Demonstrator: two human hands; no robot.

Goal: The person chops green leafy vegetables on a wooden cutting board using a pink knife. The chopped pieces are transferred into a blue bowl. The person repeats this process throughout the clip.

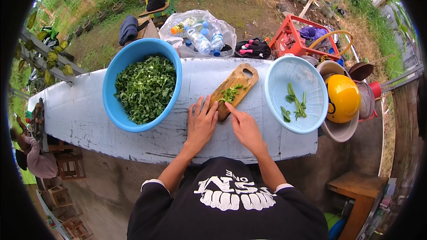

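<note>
A wooden cutting board (245, 79) with a handle hole lies slanted on the pale table, bearing a small pile of chopped greens (230, 93). My left hand (201, 121) rests at its lower left edge, fingers spread, fingertips by the board. My right hand (245, 126) is at the board's lower right side, index finger extended towards the greens, other fingers curled; whether it holds a knife is hidden. Left of the board stands a blue plastic basin (108, 106) full of chopped leafy greens (146, 86). On the right, a light-blue plastic colander (273, 73) holds a few leafy stems (297, 103).
The pale table (83, 133) runs widely left. Beyond its far edge are a clear bag of plastic bottles (200, 36) and a red crate (293, 23). A yellow helmet (345, 96) sits right of the colander. Another person (38, 160) is at the far left, near wooden stools.
</note>
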